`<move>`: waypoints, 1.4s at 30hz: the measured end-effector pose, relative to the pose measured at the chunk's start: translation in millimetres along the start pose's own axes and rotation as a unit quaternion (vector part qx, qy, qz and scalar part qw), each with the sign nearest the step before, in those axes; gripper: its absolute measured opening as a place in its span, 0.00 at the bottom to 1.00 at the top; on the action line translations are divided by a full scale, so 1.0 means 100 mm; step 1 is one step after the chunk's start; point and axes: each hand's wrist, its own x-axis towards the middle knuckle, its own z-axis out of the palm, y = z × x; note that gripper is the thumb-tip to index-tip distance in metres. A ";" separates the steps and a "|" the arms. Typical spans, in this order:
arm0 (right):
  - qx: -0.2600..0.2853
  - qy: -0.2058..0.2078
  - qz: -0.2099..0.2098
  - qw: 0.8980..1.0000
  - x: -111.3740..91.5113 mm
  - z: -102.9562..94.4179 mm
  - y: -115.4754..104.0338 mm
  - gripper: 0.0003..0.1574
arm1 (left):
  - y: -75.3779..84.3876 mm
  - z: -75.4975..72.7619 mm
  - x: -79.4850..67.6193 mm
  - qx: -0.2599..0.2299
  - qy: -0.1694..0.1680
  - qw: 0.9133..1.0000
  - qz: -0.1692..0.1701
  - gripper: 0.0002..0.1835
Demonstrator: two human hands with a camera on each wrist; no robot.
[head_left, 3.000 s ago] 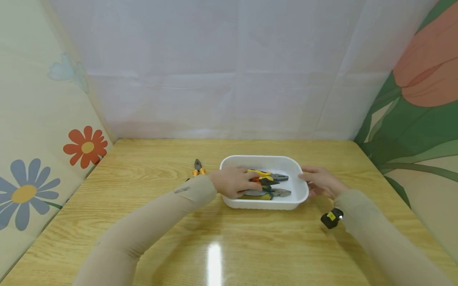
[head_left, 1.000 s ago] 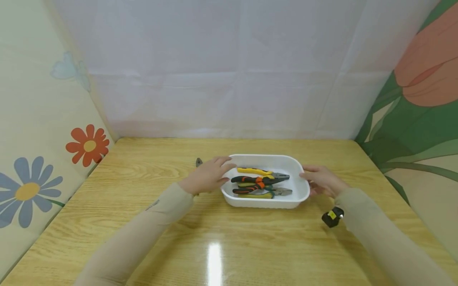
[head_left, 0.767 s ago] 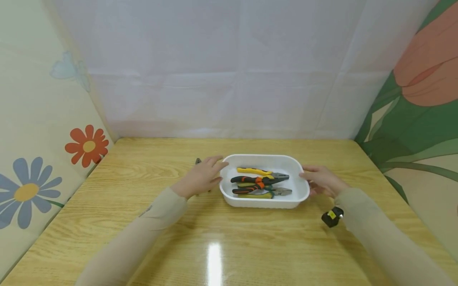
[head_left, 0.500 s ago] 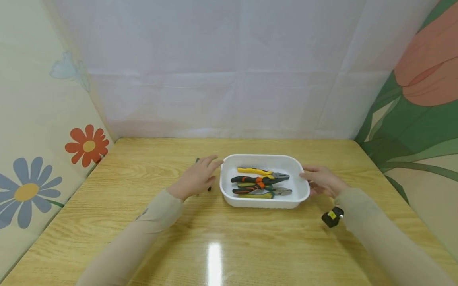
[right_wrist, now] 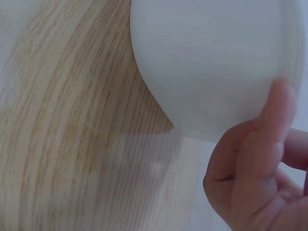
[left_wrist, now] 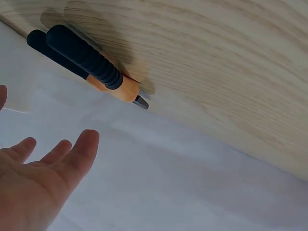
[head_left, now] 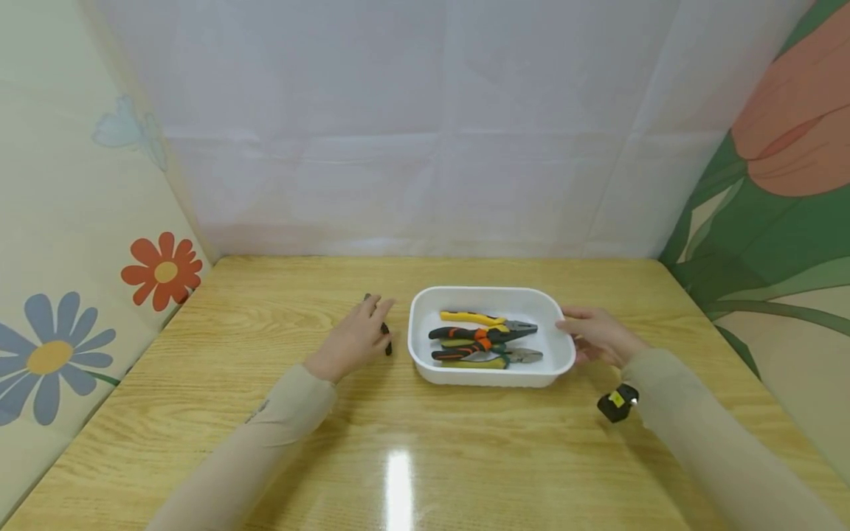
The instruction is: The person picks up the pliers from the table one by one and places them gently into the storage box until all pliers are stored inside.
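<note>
My left hand (head_left: 348,341), fingers spread, hovers over a pair of pliers (head_left: 388,344) on the table and hides most of it. In the left wrist view those pliers (left_wrist: 86,57) have black ribbed grips and orange collars, apart from the fingers. A white plastic tub (head_left: 488,379) stands to the right. Inside it lie several pliers: yellow-handled pliers (head_left: 471,318), black-and-orange long-nose pliers (head_left: 458,334), and pliers with grey jaws (head_left: 524,355) partly underneath. My right hand (head_left: 603,336) holds the tub's right end, its thumb against the white wall (right_wrist: 207,62) in the right wrist view.
The wood-grain table (head_left: 491,457) bears a bright light reflection near the front. A pale cloth (head_left: 432,147) hangs along its back edge. Flower-patterned panels stand at both sides. A small black device (head_left: 617,403) sits at the right wrist.
My left hand has come out of the tub and moved left to above the pliers on the table. The pliers it covered in the tub now show. The right hand stays at the tub.
</note>
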 end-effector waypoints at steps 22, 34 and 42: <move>-0.017 -0.003 0.001 1.000 -0.01 -0.02 0.00 0.40 | 0.10 0.07 -0.03 -0.014 -0.127 0.982 -0.138 0.51; -0.008 -0.002 -0.005 1.000 -0.02 0.00 -0.02 0.39 | 0.10 0.11 0.05 -0.032 -0.165 0.967 -0.192 0.54; 0.000 -0.002 -0.004 1.000 -0.02 0.01 -0.02 0.39 | 0.12 0.11 0.08 0.002 -0.168 0.964 -0.207 0.58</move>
